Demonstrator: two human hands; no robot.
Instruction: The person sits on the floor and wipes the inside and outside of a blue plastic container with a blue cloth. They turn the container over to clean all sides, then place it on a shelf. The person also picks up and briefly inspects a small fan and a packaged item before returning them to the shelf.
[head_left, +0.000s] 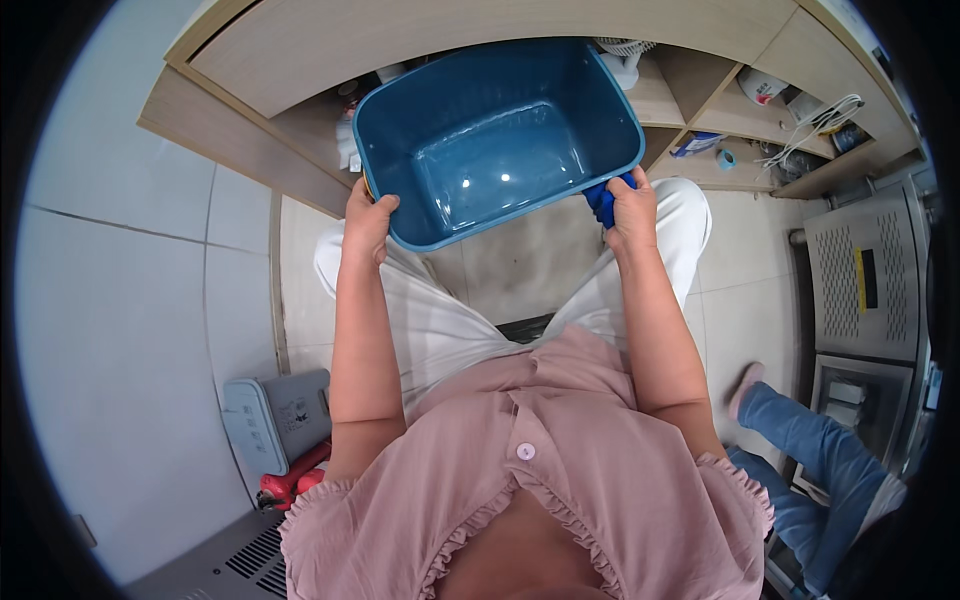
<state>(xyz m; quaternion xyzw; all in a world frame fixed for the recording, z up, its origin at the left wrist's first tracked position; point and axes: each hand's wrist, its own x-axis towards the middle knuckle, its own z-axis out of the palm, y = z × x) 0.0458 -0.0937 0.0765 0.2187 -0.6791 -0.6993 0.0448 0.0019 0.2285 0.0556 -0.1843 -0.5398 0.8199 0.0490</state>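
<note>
A blue plastic storage bin (499, 161) is held tilted in front of the wooden shelf unit, its open top facing me; no contents show inside. My left hand (367, 221) grips its lower left corner, thumb over the rim. At the lower right corner, my right hand (634, 206) grips the rim and also has a dark blue item (602, 201), perhaps cloth or a glove, bunched under its fingers. A little yellow shows behind the bin by my left fingers; what it is cannot be told.
The wooden shelf unit (712, 124) holds a white fan (622, 64), a coiled white cable (817, 127) and a tape roll (725, 158). A grey bin (277, 420) and red fire extinguisher (289, 484) stand lower left. Another person's jeans-clad legs (817, 457) are beside metal equipment (862, 277).
</note>
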